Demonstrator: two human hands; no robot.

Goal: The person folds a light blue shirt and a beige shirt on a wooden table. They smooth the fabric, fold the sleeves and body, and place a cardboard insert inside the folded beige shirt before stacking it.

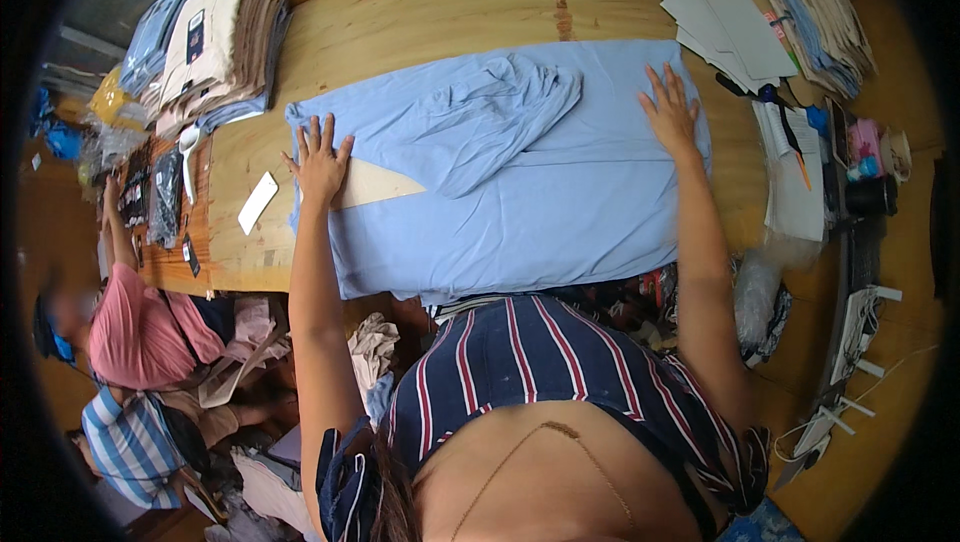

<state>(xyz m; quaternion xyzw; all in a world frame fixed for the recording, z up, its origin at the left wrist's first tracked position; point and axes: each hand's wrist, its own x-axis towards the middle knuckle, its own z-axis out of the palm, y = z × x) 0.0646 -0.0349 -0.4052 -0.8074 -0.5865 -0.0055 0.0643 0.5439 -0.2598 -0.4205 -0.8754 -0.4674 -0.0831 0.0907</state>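
A light blue garment (510, 222), which looks like a shirt, is spread over the wooden table (440, 17) in front of me. Its far middle part is bunched in loose folds, and the near edge hangs at the table's front. My left hand (320, 162) lies flat on its left end with the fingers spread. Beside that hand a cream triangle (378, 185) shows through a gap in the cloth; I cannot tell what it is. My right hand (672, 114) rests open on the far right part, fingers apart. Neither hand grips the cloth.
Folded garments (215, 37) are stacked at the far left. A white flat piece (258, 204) lies left of my left hand. White sheets (722, 32) and another folded stack (822, 22) are at the far right. A person in a pink top (150, 332) works at the left.
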